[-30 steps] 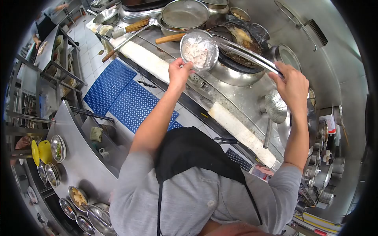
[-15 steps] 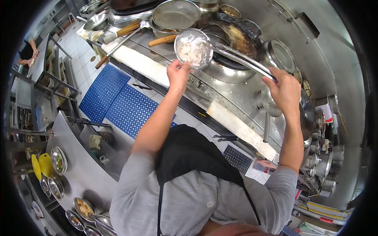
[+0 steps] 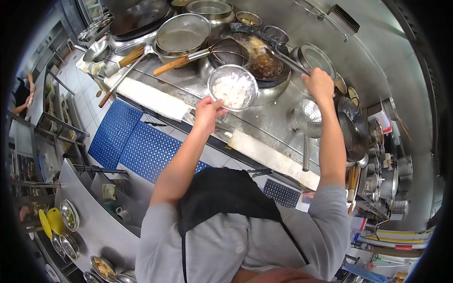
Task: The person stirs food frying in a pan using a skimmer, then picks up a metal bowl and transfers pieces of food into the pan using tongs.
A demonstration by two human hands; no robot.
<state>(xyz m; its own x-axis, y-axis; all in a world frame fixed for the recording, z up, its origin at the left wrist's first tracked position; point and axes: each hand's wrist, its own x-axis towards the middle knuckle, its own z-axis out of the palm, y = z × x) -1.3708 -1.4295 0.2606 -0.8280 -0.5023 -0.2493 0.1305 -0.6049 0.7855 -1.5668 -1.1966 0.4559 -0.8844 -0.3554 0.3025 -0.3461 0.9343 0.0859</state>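
My left hand [image 3: 208, 114] grips the near rim of a metal bowl [image 3: 253, 90], which holds pale pieces coated in white powder or batter. It is held just in front of a dark wok [image 3: 281, 81]. My right hand [image 3: 320, 86] is closed round the end of long metal tongs [image 3: 291, 62]. They slope down to the left, their tips at the wok, where brown oil [image 3: 268, 67] bubbles around a pale yellow patch. Whether the tips hold a piece, I cannot tell. A wire skimmer [image 3: 228, 52] with a wooden handle rests across the wok's left edge.
A round strainer [image 3: 183, 34] lies over a pot to the left. A perforated ladle [image 3: 309, 118] rests on the steel stove top at right, near another dark wok [image 3: 351, 129]. White cloths [image 3: 146, 96] line the front edge. A person [image 3: 22, 94] stands far left.
The tongs have moved from the bowl into the wok, my right hand shifting left and up in view. The bowl now sits slightly lower in view, and the pale yellow patch shows in the oil.
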